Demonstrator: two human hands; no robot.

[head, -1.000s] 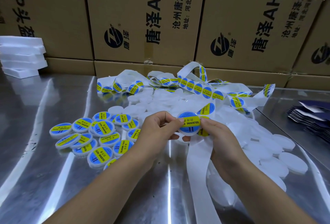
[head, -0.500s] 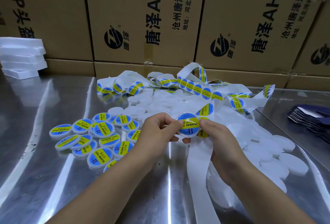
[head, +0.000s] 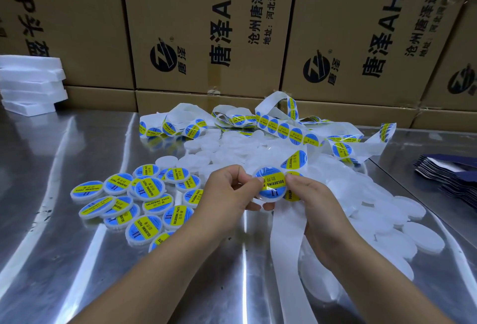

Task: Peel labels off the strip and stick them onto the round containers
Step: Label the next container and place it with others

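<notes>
Both hands meet over the table's middle on one round white container (head: 271,184) that carries a blue and yellow label. My left hand (head: 227,192) grips its left edge, thumb on top. My right hand (head: 312,197) pinches its right edge, and the white label strip (head: 286,241) runs down under this hand. The strip's labelled part (head: 281,127) loops across the back. A heap of plain white containers (head: 361,194) lies behind and right of my hands. Several labelled containers (head: 144,199) lie in a pile to the left.
Brown printed cartons (head: 206,26) wall off the back of the steel table (head: 51,259). A stack of white foam trays (head: 31,83) stands at the far left. Dark blue flat packets (head: 449,174) lie at the right edge.
The hands and the labelled container stay in nearly the same place; the fingers have shifted slightly on the container's edges.
</notes>
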